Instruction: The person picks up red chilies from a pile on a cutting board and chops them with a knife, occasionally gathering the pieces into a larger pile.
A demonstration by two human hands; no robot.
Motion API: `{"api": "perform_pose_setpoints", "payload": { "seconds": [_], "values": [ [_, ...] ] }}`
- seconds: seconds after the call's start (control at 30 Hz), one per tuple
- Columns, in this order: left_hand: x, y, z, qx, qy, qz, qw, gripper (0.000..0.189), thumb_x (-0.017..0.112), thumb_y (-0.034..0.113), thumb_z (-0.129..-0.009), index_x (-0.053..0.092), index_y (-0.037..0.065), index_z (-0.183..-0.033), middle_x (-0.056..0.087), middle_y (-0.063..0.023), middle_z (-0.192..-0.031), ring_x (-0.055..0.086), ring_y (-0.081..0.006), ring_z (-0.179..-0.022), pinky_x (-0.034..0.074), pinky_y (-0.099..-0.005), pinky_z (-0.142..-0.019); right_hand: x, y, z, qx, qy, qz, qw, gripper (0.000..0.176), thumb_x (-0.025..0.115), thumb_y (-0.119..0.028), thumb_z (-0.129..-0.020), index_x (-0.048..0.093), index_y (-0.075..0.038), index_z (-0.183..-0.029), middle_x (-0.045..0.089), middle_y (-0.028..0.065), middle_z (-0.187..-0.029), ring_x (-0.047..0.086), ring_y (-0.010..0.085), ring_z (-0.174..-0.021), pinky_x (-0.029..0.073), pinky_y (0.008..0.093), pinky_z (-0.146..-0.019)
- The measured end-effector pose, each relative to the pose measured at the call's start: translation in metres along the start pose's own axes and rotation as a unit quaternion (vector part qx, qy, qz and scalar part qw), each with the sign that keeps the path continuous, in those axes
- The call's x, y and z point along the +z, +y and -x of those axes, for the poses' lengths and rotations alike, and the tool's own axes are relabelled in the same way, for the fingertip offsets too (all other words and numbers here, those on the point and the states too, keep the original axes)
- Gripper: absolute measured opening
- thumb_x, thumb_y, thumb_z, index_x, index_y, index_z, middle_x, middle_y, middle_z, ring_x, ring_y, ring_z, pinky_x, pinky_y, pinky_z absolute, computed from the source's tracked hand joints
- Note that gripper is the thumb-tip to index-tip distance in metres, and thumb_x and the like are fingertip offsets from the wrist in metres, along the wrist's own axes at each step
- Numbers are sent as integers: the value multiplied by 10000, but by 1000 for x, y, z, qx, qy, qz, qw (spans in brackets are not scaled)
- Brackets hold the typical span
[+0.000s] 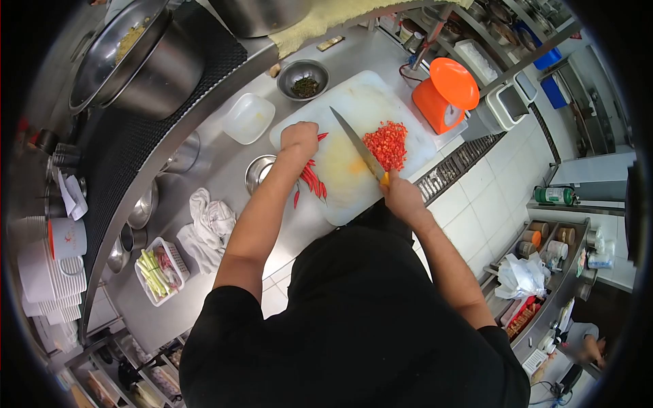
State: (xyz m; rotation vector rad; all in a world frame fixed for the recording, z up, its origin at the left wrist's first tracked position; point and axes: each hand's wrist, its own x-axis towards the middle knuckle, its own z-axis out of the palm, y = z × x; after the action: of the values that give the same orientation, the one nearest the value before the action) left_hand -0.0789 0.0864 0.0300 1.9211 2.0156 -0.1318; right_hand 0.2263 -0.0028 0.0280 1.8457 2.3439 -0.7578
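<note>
My right hand (404,198) is wrapped round the yellow handle of a kitchen knife (358,143). Its long blade lies across the white cutting board (340,187), pointing away from me. Right of the blade sits a pile of chopped red chilies (388,145). Over the board's left edge my left hand (299,138) is closed, and the end of a red chili (322,137) pokes out of it. Several whole red chilies (312,180) lie just below that hand, at the board's left side. The fingertips of my left hand are mostly hidden.
A metal bowl of dark herbs (304,80) and a white plastic tub (249,118) stand beyond the board. A small steel bowl (258,173) is partly behind my left forearm. An orange scale (445,95) stands right; a white cloth (208,228) and vegetable basket (162,272) lie left.
</note>
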Motion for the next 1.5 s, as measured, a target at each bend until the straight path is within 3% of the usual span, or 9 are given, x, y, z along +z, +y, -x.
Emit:
{"api": "perform_pose_setpoints", "payload": {
  "seconds": [0.17, 0.27, 0.57, 0.77, 0.87, 0.97, 1.17, 1.5],
  "values": [
    [-14, 2, 16, 2, 0, -6, 1000, 300, 620, 103, -874, 722, 71, -1154, 711, -183, -1252, 688, -357, -1173, 553, -459, -988, 1, 1, -1, 3, -1, 0, 1000, 410, 625, -331, -1011, 498, 11, -1197, 738, 252, -909, 737, 434, -859, 582, 542, -748],
    [-2, -8, 9, 7, 24, 1, 1000, 297, 663, 163, -828, 720, 71, -1105, 730, -168, -1183, 704, -359, -1111, 561, -482, -943, 2, 2, -3, 1, 2, -2, 1000, 412, 623, -332, -1012, 497, 12, -1200, 739, 252, -906, 737, 435, -859, 581, 545, -750],
    [2, -10, 6, 1, 22, 16, 1000, 201, 663, 154, -835, 730, 137, -1024, 759, -135, -1059, 709, -362, -1053, 554, -493, -874, 0, 2, -2, -2, 3, 4, 1000, 413, 628, -333, -1010, 501, 13, -1194, 738, 255, -901, 737, 437, -854, 581, 548, -752],
    [-2, -9, 9, 24, 21, 25, 999, 204, 738, 303, -861, 743, 131, -971, 764, -121, -1017, 715, -350, -984, 558, -478, -862, 0, 2, -2, 3, 0, 0, 1000, 415, 630, -334, -1008, 501, 14, -1195, 738, 254, -907, 737, 436, -855, 582, 544, -757],
    [-19, 1, 18, 23, -20, 35, 999, 320, 778, 330, -858, 757, 115, -1093, 756, -147, -1123, 712, -352, -1082, 563, -465, -928, -2, 0, -2, 5, 0, 0, 1000, 418, 630, -334, -1009, 501, 16, -1196, 737, 255, -909, 737, 437, -858, 581, 544, -761],
    [-16, 5, 21, 11, 20, 10, 1000, 367, 820, 336, -830, 743, 120, -1116, 737, -130, -1153, 700, -330, -1107, 560, -458, -936, -2, 0, -1, 5, -2, 4, 1000, 419, 630, -333, -1009, 500, 18, -1197, 737, 256, -910, 737, 438, -860, 581, 544, -763],
    [7, -4, 14, 77, 104, 23, 991, 312, 793, 243, -839, 746, 118, -1121, 729, -109, -1116, 685, -327, -1096, 535, -466, -943, 1, 3, -4, -1, -2, -1, 1000, 420, 636, -328, -1006, 500, 22, -1192, 736, 260, -908, 735, 442, -863, 579, 546, -765],
    [27, 36, 35, 121, 69, 63, 988, 198, 748, 209, -876, 767, 102, -1042, 728, -129, -1043, 697, -358, -1010, 531, -474, -942, -3, 0, -3, 6, -4, -3, 1000, 420, 644, -320, -999, 504, 26, -1192, 736, 263, -912, 734, 440, -873, 578, 545, -777]
  ]
}}
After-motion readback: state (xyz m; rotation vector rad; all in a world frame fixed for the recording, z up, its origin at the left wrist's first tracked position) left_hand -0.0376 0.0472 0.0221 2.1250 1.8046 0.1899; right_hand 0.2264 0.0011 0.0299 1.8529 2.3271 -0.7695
